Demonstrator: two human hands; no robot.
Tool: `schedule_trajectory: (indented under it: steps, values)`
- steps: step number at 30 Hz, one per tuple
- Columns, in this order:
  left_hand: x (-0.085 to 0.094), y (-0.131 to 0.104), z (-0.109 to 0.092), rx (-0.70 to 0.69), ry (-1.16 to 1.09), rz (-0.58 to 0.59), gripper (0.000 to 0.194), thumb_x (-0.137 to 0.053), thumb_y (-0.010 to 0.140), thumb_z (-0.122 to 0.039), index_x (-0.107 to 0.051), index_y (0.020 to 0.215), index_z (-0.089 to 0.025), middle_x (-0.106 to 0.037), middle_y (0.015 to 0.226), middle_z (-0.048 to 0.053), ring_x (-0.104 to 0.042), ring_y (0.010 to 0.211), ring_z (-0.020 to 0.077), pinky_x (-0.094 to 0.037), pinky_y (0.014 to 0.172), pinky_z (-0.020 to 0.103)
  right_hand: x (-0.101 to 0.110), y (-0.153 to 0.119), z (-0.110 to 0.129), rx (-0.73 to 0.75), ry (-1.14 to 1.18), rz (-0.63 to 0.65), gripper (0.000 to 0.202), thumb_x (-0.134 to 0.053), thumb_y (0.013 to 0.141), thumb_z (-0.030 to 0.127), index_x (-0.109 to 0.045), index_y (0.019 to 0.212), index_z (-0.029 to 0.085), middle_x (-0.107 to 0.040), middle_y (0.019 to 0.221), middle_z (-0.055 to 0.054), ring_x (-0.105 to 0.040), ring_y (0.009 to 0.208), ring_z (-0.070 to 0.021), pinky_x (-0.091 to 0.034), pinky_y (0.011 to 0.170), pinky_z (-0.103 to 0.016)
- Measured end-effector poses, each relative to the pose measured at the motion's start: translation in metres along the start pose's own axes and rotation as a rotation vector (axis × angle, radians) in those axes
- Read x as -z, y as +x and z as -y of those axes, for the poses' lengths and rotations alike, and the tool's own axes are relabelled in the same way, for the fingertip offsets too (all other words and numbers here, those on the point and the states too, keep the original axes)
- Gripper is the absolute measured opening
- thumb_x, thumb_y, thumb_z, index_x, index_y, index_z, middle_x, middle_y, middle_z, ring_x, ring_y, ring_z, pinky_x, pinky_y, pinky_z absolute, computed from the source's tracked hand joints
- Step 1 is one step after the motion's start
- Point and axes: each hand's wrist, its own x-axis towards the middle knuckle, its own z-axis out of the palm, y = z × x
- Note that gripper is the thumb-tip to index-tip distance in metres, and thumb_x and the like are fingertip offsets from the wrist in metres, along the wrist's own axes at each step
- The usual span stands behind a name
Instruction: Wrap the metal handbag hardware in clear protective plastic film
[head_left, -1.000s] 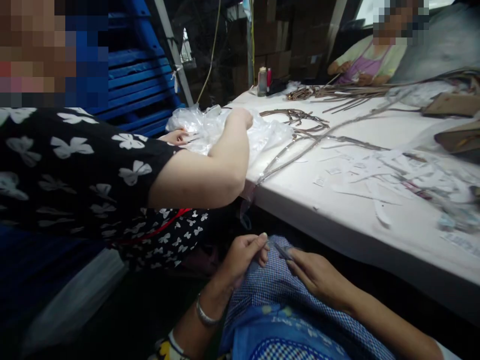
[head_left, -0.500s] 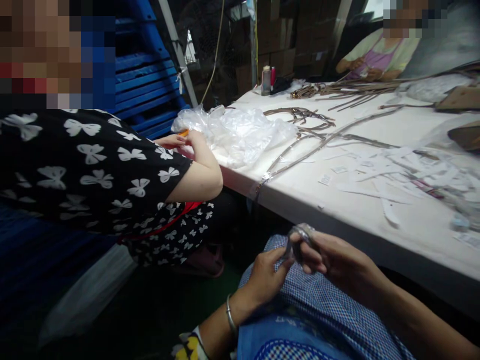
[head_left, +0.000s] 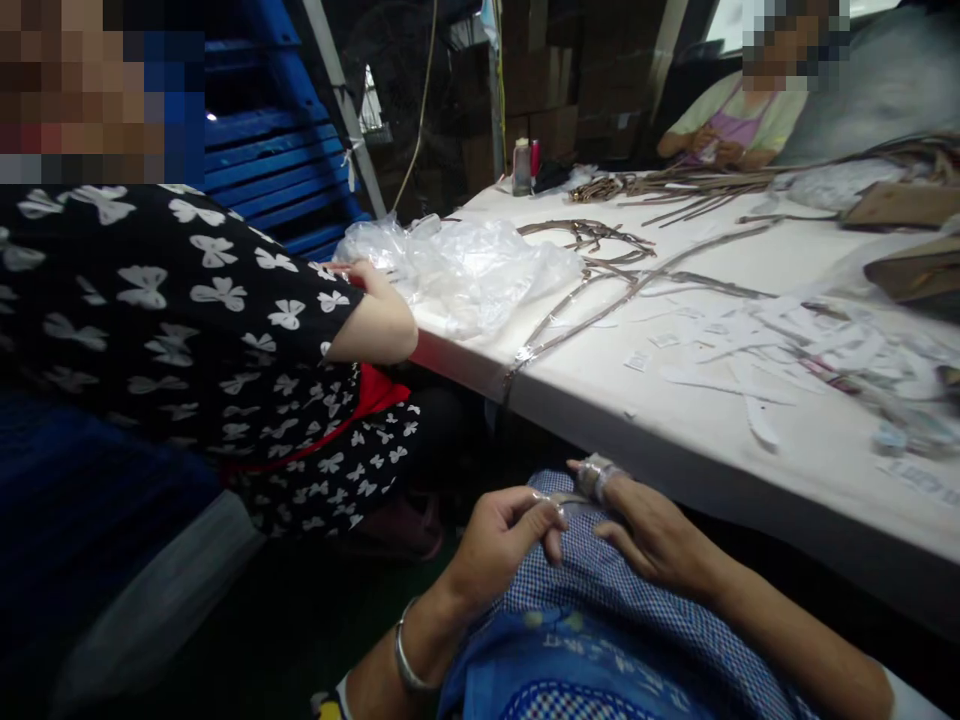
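Over my lap, my left hand [head_left: 510, 535] pinches the end of a clear, shiny plastic strip [head_left: 568, 502] that looks like tape. The strip runs across to my right hand [head_left: 656, 520], where it is wound round the fingers. Those fingers are stretched out, with the thumb held apart below them. Beneath both hands lies a blue checked apron [head_left: 592, 570]. A forked brown branch [head_left: 592, 318], bound with clear wrapping at its lower end, rests on the table beyond my hands, its tip over the edge.
The white table [head_left: 600, 410] has its edge just past my hands. White paper strips [head_left: 757, 420] and more branches [head_left: 697, 180] lie on it. A co-worker [head_left: 225, 300] sits at the left by a clear plastic bag [head_left: 480, 270]. Another person [head_left: 731, 125] works across the table.
My right fingers have straightened from a curl, and the thumb has come away. My left hand has moved slightly left, the strip stretching between the hands. The whole view has shifted a little.
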Motion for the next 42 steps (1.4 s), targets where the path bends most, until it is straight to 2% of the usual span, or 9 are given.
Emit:
schedule_trajectory:
  steps: [4, 9, 12, 16, 20, 25, 31, 36, 42]
  values:
    - [0.012, 0.015, 0.005, 0.047, 0.097, -0.058, 0.039, -0.053, 0.091, -0.044, -0.064, 0.069, -0.013, -0.057, 0.052, -0.001, -0.055, 0.053, 0.0110, -0.048, 0.068, 0.025, -0.011, -0.003, 0.019, -0.220, 0.137, 0.107, 0.027, -0.041, 0.097, 0.036, -0.057, 0.085, 0.019, -0.058, 0.073, -0.005, -0.053, 0.065, -0.0193, -0.048, 0.063, -0.034]
    - [0.024, 0.025, 0.018, -0.258, 0.645, -0.351, 0.022, -0.057, 0.090, -0.030, -0.068, 0.105, -0.020, -0.071, 0.105, 0.007, -0.063, 0.101, 0.0219, -0.047, 0.094, 0.036, -0.003, 0.001, 0.032, -0.794, 0.995, 0.312, 0.031, -0.051, 0.092, 0.043, -0.060, 0.079, 0.015, -0.049, 0.063, 0.002, -0.046, 0.057, -0.0123, -0.046, 0.062, -0.029]
    - [0.020, 0.016, 0.026, -0.362, 0.728, -0.196, 0.028, -0.052, 0.090, -0.019, -0.065, 0.115, -0.023, -0.069, 0.115, 0.006, -0.061, 0.109, 0.0210, -0.045, 0.100, 0.036, 0.008, 0.002, 0.037, -0.911, 1.388, 0.327, 0.026, -0.057, 0.088, 0.036, -0.065, 0.088, 0.011, -0.045, 0.061, 0.003, -0.040, 0.054, -0.0091, -0.045, 0.060, -0.025]
    - [0.006, 0.006, 0.040, -0.395, 0.658, 0.017, 0.042, -0.059, 0.084, -0.016, -0.059, 0.126, -0.021, -0.067, 0.121, 0.007, -0.061, 0.111, 0.0219, -0.044, 0.101, 0.035, 0.022, 0.009, 0.047, -0.856, 1.520, 0.312, 0.024, -0.059, 0.088, 0.033, -0.068, 0.092, 0.011, -0.045, 0.065, 0.002, -0.040, 0.057, -0.0094, -0.045, 0.061, -0.025]
    - [-0.002, 0.015, 0.051, -0.305, 0.552, 0.004, 0.030, -0.053, 0.092, -0.028, -0.064, 0.119, -0.019, -0.069, 0.115, 0.008, -0.064, 0.105, 0.0221, -0.048, 0.093, 0.032, 0.038, 0.020, 0.058, -0.691, 1.462, 0.259, 0.025, -0.059, 0.089, 0.037, -0.067, 0.087, 0.014, -0.048, 0.067, 0.000, -0.046, 0.061, -0.0122, -0.049, 0.068, -0.029]
    - [-0.009, 0.029, 0.054, -0.227, 0.395, -0.017, 0.026, -0.053, 0.093, -0.034, -0.072, 0.097, -0.016, -0.074, 0.096, 0.007, -0.068, 0.093, 0.0201, -0.049, 0.087, 0.030, 0.059, 0.036, 0.061, -0.477, 1.221, -0.125, 0.058, -0.041, 0.088, 0.065, -0.065, 0.117, 0.021, -0.058, 0.086, -0.009, -0.062, 0.081, -0.0237, -0.054, 0.083, -0.042]
    - [-0.020, 0.019, 0.048, -0.025, 0.087, 0.114, 0.036, -0.064, 0.085, -0.043, -0.066, 0.101, -0.011, -0.070, 0.078, 0.007, -0.064, 0.062, 0.0132, -0.050, 0.061, 0.024, 0.055, 0.044, 0.038, -0.251, 0.511, -0.510, 0.032, -0.044, 0.097, 0.035, -0.054, 0.126, 0.027, -0.063, 0.104, -0.007, -0.061, 0.105, -0.0243, -0.044, 0.103, -0.045]
    - [-0.019, 0.003, 0.031, 0.140, -0.069, 0.222, 0.038, -0.058, 0.087, -0.049, -0.061, 0.085, -0.011, -0.057, 0.055, -0.002, -0.037, 0.036, 0.0027, -0.027, 0.037, 0.016, 0.026, 0.028, -0.007, 0.008, -0.038, -0.287, 0.040, -0.044, 0.096, 0.019, -0.045, 0.135, 0.019, -0.065, 0.113, -0.012, -0.063, 0.105, -0.0253, -0.050, 0.095, -0.044]
    - [0.000, 0.007, 0.014, 0.220, -0.191, 0.073, 0.044, -0.053, 0.089, -0.053, -0.058, 0.075, -0.012, -0.043, 0.045, -0.008, -0.022, 0.034, 0.0014, -0.015, 0.038, 0.017, 0.001, 0.000, -0.018, -0.015, -0.014, 0.115, 0.024, -0.045, 0.096, 0.035, -0.057, 0.107, 0.017, -0.066, 0.093, -0.012, -0.063, 0.084, -0.0252, -0.054, 0.075, -0.039]
